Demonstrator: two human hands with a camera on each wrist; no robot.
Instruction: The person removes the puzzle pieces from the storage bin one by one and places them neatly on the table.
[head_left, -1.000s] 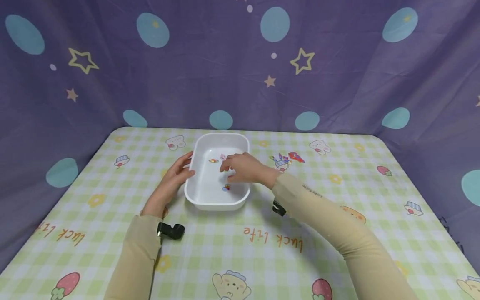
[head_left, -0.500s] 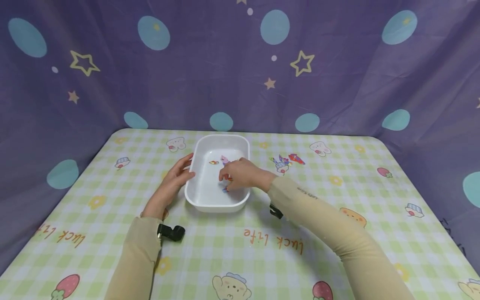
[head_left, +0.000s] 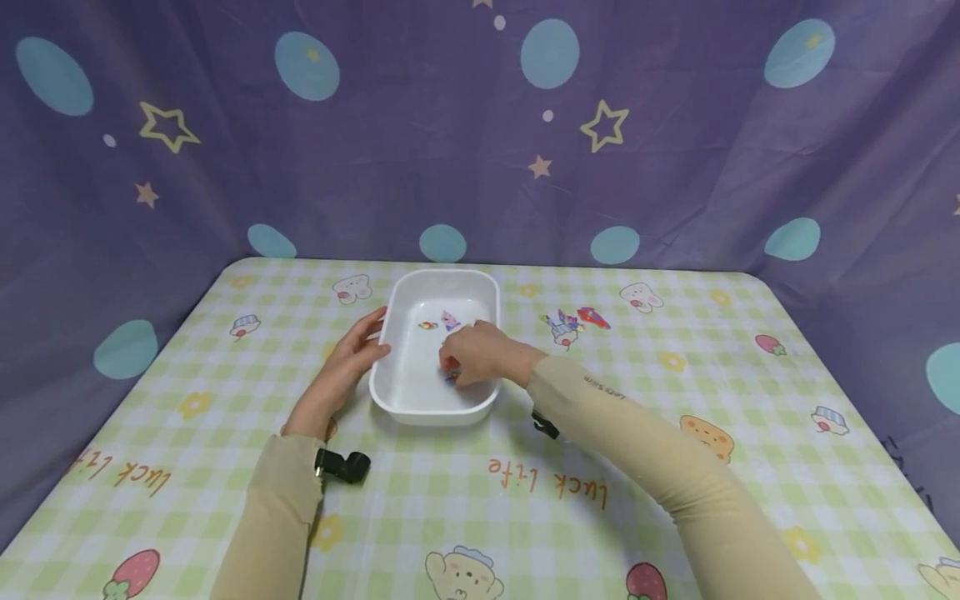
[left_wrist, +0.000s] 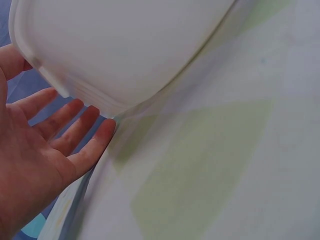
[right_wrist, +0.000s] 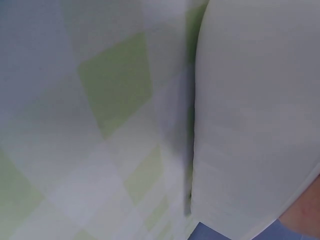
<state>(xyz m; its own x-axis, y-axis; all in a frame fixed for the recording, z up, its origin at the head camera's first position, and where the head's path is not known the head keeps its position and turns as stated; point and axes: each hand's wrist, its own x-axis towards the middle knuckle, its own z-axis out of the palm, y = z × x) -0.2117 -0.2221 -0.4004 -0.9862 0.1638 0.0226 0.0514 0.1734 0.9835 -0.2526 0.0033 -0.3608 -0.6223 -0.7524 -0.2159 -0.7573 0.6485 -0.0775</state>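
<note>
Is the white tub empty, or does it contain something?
The tub is not empty: in the head view, small colourful pieces lie on its floor. The right hand, inside it, may hide more.

On my feeds the white tub (head_left: 414, 367) reads as smooth plastic, slightly glossy across its floor and matt along the outer wall, while I can't tell whether the small printed pieces (head_left: 450, 320) in it are paper or thin plastic. I see the table cover (head_left: 420, 517) as smooth and low-sheen, like coated cloth, and the purple curtain (head_left: 420, 150) as soft, creased, matt fabric. The beige sleeves (head_left: 645, 442) look like thin matt cloth, and the black wrist camera (head_left: 347, 466) like hard, smooth plastic.
</note>
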